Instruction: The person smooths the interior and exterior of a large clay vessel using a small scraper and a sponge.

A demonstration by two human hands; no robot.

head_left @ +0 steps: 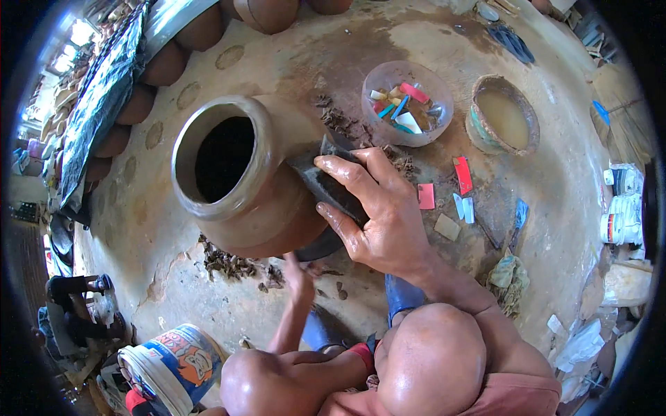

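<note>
A wet brown clay pot (277, 201) stands in front of me, its wide rim and dark mouth facing the upper left. My right hand (378, 208) grips a thin, dark, flexible-looking piece (326, 184), pressing it against the pot's right shoulder. Thumb and fingers are closed on that piece, and the skin looks wet. Low beneath the pot, my left hand (297, 277) reaches in by a dark round base (322, 246); its fingers are mostly hidden there. Clay scraps (232, 263) lie on the floor around the pot.
Beyond the pot sit a translucent tub (368, 104) of coloured plastic pieces and a bucket (479, 128) of muddy water. Small flat pieces, one a red strip (463, 175), and a wet rag (508, 281) lie at right. A white pail (170, 367) stands lower left; round pots (201, 31) line the back.
</note>
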